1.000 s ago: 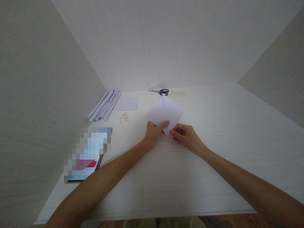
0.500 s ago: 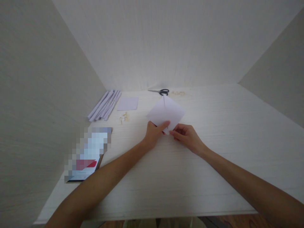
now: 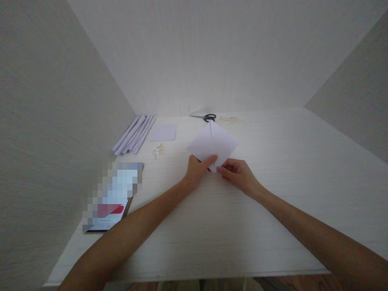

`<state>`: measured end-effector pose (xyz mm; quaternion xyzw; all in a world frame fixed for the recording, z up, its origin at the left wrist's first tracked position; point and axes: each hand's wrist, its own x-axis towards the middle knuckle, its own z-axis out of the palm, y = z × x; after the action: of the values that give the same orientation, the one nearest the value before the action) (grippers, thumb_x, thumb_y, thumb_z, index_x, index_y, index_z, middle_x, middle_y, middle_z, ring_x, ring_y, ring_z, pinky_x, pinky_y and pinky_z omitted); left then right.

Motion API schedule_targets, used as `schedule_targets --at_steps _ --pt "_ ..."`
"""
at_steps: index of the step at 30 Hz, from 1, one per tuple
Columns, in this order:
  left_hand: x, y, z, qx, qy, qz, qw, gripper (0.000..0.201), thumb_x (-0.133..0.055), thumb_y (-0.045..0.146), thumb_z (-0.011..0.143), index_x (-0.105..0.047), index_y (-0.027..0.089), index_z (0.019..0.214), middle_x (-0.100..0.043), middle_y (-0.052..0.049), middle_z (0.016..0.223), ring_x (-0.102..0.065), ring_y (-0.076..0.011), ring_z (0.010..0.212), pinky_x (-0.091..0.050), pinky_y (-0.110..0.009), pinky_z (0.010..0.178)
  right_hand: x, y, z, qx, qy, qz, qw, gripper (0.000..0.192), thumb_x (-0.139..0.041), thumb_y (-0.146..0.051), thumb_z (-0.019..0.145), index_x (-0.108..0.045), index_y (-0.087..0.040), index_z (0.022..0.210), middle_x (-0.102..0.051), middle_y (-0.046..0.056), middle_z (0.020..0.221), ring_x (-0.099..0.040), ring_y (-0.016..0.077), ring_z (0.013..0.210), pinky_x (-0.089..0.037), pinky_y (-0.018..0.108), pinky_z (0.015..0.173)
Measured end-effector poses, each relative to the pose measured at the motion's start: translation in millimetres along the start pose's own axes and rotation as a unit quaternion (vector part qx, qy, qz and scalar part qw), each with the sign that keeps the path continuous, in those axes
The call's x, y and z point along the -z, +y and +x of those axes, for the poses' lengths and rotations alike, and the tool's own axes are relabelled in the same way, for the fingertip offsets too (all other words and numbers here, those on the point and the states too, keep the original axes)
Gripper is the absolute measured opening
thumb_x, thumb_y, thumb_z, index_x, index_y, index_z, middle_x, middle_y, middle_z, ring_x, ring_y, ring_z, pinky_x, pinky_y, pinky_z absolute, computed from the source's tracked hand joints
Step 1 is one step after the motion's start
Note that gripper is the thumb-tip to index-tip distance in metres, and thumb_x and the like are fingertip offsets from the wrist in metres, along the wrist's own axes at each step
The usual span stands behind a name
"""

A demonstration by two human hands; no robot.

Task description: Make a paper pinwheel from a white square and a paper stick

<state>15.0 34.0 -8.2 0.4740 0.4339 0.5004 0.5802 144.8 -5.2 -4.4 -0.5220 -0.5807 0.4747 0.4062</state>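
A pale, square sheet of paper [image 3: 216, 141] is held cornerwise like a diamond above the table, with a crease or seam running down from its far corner. My left hand [image 3: 197, 169] is closed on its near left side, thumb lying on top and the other fingers beneath, mostly hidden. At the near corner, my right hand [image 3: 236, 173] pinches the paper's edge between thumb and curled fingers. Just beyond the far corner lie black-handled scissors [image 3: 204, 117], partly covered by the paper.
Rolled paper tubes [image 3: 133, 135] lie at the back left beside a flat paper square [image 3: 164, 132]. Small pale bits [image 3: 159, 150] sit before that square, and more bits [image 3: 228, 119] lie right of the scissors. A tablet-like screen [image 3: 117, 198] rests near my left forearm. Walls enclose the table [image 3: 287, 161].
The paper has turned or tilted very slightly, its right corner shifting a little to the right. Both hands keep nearly the same place and grip.
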Motion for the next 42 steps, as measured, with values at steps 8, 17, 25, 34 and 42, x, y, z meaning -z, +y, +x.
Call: schedule_targets --at_steps 8,17,25,34,42 --pt "-1.9 4.5 -2.5 0.005 0.004 0.005 1.000 0.019 -0.068 0.028 0.055 -0.057 0.013 0.058 -0.054 0.002 0.050 -0.046 -0.0074 0.041 -0.035 -0.019 0.037 0.0 5.8 1.7 0.005 0.016 -0.027 0.999 0.020 -0.056 -0.035 0.068 -0.059 -0.014 0.068 -0.049 -0.002 0.050 -0.040 0.0073 0.043 -0.028 0.021 0.040" --pt "-1.0 2.6 -2.0 -0.002 -0.004 -0.009 1.000 0.019 -0.068 0.029 0.056 -0.057 0.013 0.058 -0.054 0.003 0.050 -0.045 -0.0071 0.041 -0.036 -0.019 0.038 1.1 -1.1 0.1 0.010 -0.020 0.032 0.999 0.017 -0.053 -0.031 0.071 -0.058 -0.015 0.069 -0.046 -0.004 0.049 -0.039 0.0075 0.044 -0.028 0.022 0.043" --pt "1.4 -3.6 0.5 -0.012 -0.011 -0.010 1.000 0.022 -0.068 0.031 0.057 -0.056 0.013 0.056 -0.054 0.002 0.049 -0.046 -0.0074 0.042 -0.037 -0.020 0.040 1.8 -0.5 0.3 0.010 -0.020 0.006 1.000 0.015 -0.053 -0.029 0.071 -0.058 -0.015 0.069 -0.047 -0.004 0.050 -0.041 0.0077 0.045 -0.029 0.022 0.044" --pt "0.9 -4.6 1.2 -0.005 -0.008 -0.015 1.000 0.021 -0.068 0.030 0.056 -0.057 0.013 0.056 -0.054 0.002 0.050 -0.047 -0.0076 0.043 -0.038 -0.020 0.041 1.9 0.6 0.5 0.013 -0.014 -0.001 1.000 0.016 -0.054 -0.028 0.071 -0.058 -0.014 0.067 -0.047 -0.004 0.050 -0.041 0.0067 0.044 -0.029 0.021 0.043" --pt "2.0 -5.2 1.1 -0.012 0.000 -0.009 1.000 0.020 -0.068 0.030 0.056 -0.058 0.013 0.059 -0.055 0.002 0.052 -0.047 -0.0074 0.043 -0.038 -0.019 0.042 1.8 2.6 1.7 0.013 -0.004 -0.002 1.000 0.017 -0.055 -0.030 0.070 -0.057 -0.014 0.063 -0.048 -0.004 0.047 -0.041 0.0067 0.042 -0.030 0.021 0.042"
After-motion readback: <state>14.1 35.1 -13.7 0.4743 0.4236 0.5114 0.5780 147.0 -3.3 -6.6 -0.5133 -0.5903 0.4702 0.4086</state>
